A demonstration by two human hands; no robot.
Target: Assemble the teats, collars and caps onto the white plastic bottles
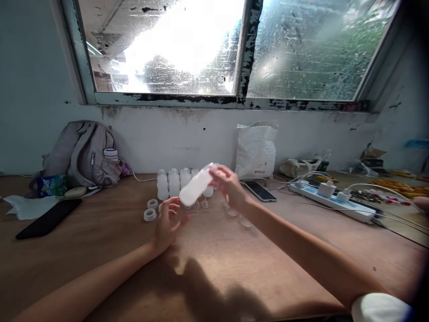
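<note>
My right hand [230,184] grips a frosted white baby bottle [195,188] by its clear-capped end and holds it tilted above the table, base down to the left. Just below that base is my left hand [166,227], fingers spread and slightly blurred, with nothing in it. Behind the held bottle stands a row of similar bottles [174,184], partly covered by it. White collar rings [149,215] lie left of my left hand, some hidden by its fingers. Small clear nipples [204,203] sit under the held bottle. Flat clear discs [246,221] lie beneath my right wrist.
A backpack [90,152] leans at the back left, near a black phone-like slab [49,219]. At the back right are a white pouch [256,151], a phone [260,191] and a power strip [331,201] with trailing cables. Another person's fingertips [421,204] show at the right edge.
</note>
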